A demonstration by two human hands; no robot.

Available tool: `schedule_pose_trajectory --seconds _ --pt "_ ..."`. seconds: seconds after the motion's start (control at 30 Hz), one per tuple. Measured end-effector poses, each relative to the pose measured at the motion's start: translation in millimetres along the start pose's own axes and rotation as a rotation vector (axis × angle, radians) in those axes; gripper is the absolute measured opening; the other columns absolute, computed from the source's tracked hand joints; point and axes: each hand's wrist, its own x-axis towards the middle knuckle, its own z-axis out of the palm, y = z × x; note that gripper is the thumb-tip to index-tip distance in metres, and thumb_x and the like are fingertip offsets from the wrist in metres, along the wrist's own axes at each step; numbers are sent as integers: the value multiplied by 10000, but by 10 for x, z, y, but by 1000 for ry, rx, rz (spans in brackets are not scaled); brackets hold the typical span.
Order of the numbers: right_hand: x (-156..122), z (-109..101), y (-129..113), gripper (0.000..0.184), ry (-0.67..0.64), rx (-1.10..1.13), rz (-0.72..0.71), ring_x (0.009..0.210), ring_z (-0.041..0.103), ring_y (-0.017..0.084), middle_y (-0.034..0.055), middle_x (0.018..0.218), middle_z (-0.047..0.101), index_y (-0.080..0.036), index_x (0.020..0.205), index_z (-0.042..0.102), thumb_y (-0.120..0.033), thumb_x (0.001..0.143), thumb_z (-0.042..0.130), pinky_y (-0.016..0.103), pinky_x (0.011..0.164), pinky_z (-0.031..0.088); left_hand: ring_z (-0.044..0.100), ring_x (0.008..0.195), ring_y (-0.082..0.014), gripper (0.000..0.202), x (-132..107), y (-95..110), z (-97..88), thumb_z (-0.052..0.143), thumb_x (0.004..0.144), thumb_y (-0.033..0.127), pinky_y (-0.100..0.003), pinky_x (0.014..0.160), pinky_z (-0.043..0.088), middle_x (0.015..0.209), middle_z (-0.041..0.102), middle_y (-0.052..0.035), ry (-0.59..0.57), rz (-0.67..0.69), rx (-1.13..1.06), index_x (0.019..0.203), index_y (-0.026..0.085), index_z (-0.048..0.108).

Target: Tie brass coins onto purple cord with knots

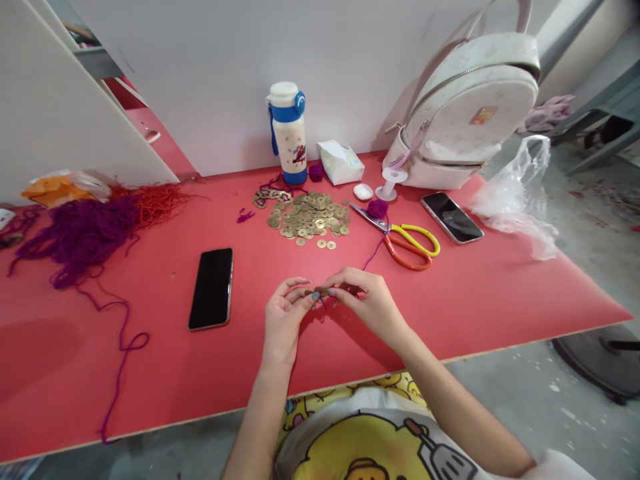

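Observation:
My left hand [286, 319] and my right hand [367, 300] meet above the red table near its front edge. Between their fingertips are a few brass coins [320, 292] with purple yarn on them, and both hands pinch this small piece. My fingers partly cover it, so how the yarn runs through the coins is hidden. A strand of purple yarn [373, 255] leads from near my right hand to a small purple yarn ball [377, 209]. Beyond my hands lies a pile of brass coins [315, 215] with square holes. A joined coin strip [273, 196] rests at the pile's left.
Scissors [407, 247] with orange and yellow handles lie right of the coins. Phones [212, 289] [453, 217] flank the work area. A bottle [289, 133], tissue pack [341, 163], white spool [393, 182] and backpack [465, 113] stand behind. Tangled purple yarn [93, 227] lies left, a plastic bag [520, 200] right.

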Motion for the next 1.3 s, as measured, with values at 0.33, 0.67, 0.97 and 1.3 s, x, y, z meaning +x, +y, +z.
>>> schedule_pose_trajectory --seconds 0.33,0.67,0.97,1.3 --pt "-44 47 -40 218 29 112 -15 1148 621 220 83 1186 684 -249 964 777 -169 864 600 344 892 539 681 719 -108 399 -15 -38 -41 851 632 209 -190 720 538 746 698 9 64 143 83 938 172 598" --pt "-44 187 44 143 47 376 125 1131 637 230 100 1226 634 -227 917 782 -269 796 720 349 880 588 713 710 -140 370 -65 -21 -4 806 683 197 -220 704 569 717 681 18 96 255 217 951 195 552" --pt "24 205 36 143 173 171 9 1031 647 219 92 1060 699 -222 773 755 -272 859 651 366 893 541 713 719 -147 345 -67 -30 6 809 688 222 -229 723 569 697 667 18 60 277 298 927 190 563" --pt "7 204 33 194 155 91 -33 998 638 213 85 1023 708 -222 800 708 -261 926 566 389 938 494 696 688 -141 359 -53 -37 -8 825 673 243 -217 685 556 685 658 22 61 245 278 923 186 574"
